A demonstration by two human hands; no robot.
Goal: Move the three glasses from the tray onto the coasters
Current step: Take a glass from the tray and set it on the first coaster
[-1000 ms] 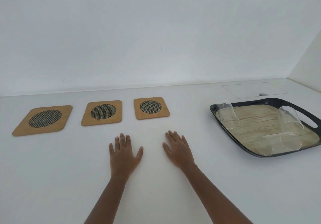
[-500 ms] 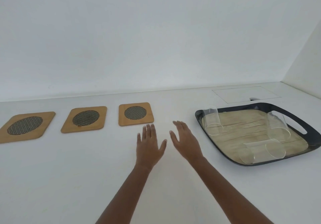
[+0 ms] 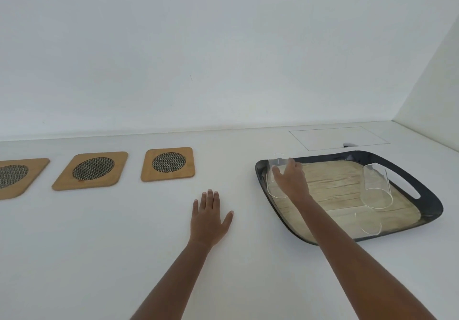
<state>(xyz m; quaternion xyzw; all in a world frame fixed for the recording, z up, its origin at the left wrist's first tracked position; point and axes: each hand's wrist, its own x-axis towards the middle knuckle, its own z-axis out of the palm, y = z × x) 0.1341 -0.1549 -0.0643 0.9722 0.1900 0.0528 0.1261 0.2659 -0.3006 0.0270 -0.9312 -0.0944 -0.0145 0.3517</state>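
Observation:
Three clear glasses are on a dark tray (image 3: 432, 195) with a wood-look floor, at the right. The left glass (image 3: 272, 191) stands at the tray's near-left corner. My right hand (image 3: 290, 180) is right up against it, fingers spread around its far side, and the glass stays on the tray. A second glass (image 3: 377, 188) stands upright at the right. The third glass (image 3: 367, 223) seems to lie on its side at the front. Three wooden coasters with mesh centres lie in a row: right coaster (image 3: 167, 164), middle coaster (image 3: 90, 170), left coaster (image 3: 15, 175). My left hand (image 3: 208, 218) rests flat on the counter.
The white counter meets a white wall behind and a side wall at the right. A rectangular flush panel (image 3: 337, 137) is set into the counter behind the tray. Bare counter lies between the coasters and the tray.
My right hand has lifted off the counter and moved right to the left glass on the tray. The view has swung right. My left hand has settled flat on the counter.

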